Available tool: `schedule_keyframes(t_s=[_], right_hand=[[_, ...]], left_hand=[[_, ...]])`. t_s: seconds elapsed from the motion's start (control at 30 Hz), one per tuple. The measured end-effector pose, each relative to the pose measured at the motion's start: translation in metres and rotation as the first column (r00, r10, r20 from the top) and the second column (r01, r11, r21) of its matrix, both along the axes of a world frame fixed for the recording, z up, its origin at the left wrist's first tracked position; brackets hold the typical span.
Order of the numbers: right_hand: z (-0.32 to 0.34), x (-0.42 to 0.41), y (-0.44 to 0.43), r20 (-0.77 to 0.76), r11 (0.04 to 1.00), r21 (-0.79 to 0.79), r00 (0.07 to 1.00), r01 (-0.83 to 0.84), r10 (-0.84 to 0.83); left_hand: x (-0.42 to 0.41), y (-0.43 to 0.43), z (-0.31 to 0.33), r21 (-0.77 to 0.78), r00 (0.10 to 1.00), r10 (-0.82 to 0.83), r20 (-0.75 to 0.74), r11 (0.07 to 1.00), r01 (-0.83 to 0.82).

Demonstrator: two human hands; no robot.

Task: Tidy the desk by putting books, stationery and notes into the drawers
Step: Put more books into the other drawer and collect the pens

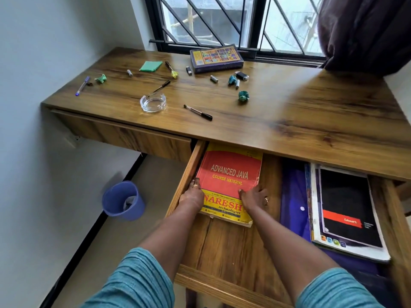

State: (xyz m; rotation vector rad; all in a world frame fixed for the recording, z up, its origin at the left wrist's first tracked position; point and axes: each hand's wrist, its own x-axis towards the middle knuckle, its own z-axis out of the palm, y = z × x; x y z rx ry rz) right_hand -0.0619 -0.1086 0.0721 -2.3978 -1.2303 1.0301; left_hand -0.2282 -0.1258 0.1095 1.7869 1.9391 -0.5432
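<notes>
A red and yellow book titled Advanced Java [231, 174] lies in the open right drawer [231, 247], against its left wall and partly under the desk top. My left hand [192, 194] grips the book's left edge. My right hand [255, 195] presses on its right side. A stack of books and a purple folder [347, 210] fills the drawer's right half. On the desk [289, 112] remain a purple boxed book [216, 58], several pens such as a black one [198, 112], green sticky notes [150, 66] and crumpled paper balls [243, 97].
A glass ashtray [153, 103] stands near the desk's front. The left drawer [124, 136] is shut. A blue waste bin [123, 200] sits on the floor to the left. A window with bars and a dark curtain [364, 34] lie behind the desk.
</notes>
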Motion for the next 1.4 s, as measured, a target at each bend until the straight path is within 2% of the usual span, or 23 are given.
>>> schedule_keyframes(t_s=[0.1,0.2,0.27,0.37,0.43,0.63,0.77,0.97,1.1,1.4], right_hand=[[0.008,-0.015,-0.002,0.091,1.0,-0.006,0.996,-0.006,0.006],[0.016,-0.036,-0.003,0.204,0.991,-0.003,0.97,-0.131,0.129],[0.018,-0.049,0.002,0.227,0.974,-0.012,0.948,-0.227,0.224],[0.023,-0.068,0.011,0.219,0.944,0.029,0.924,-0.328,0.314],[0.028,-0.082,0.019,0.223,0.931,0.086,0.918,-0.354,0.328],[0.048,-0.146,0.047,0.251,0.928,0.206,0.934,-0.309,0.255],[0.063,-0.197,0.067,0.323,0.925,0.25,0.926,-0.285,0.198],[0.081,-0.262,0.097,0.342,0.921,0.282,0.925,-0.268,0.164],[0.092,-0.281,0.119,0.352,0.926,0.278,0.924,-0.255,0.149],[0.121,-0.268,0.208,0.157,0.902,0.428,0.988,-0.062,-0.007]], left_hand=[[0.002,-0.004,0.011,0.025,0.998,-0.053,-0.038,0.998,0.054],[0.0,-0.001,0.017,0.061,0.985,-0.156,-0.079,0.985,0.161],[-0.003,0.006,0.024,0.077,0.962,-0.251,-0.106,0.963,0.259],[-0.013,0.023,0.033,0.182,0.886,-0.436,-0.157,0.869,0.46],[-0.023,0.035,0.039,0.29,0.863,-0.482,-0.153,0.812,0.506],[-0.083,0.077,0.04,0.55,0.838,-0.54,-0.082,0.676,0.489],[-0.138,0.1,0.046,0.583,0.824,-0.563,-0.071,0.647,0.492],[-0.206,0.129,0.058,0.622,0.819,-0.566,-0.099,0.607,0.495],[-0.225,0.156,0.067,0.618,0.84,-0.537,-0.078,0.635,0.463],[-0.207,0.251,0.088,0.674,0.811,-0.584,-0.043,0.582,0.455]])
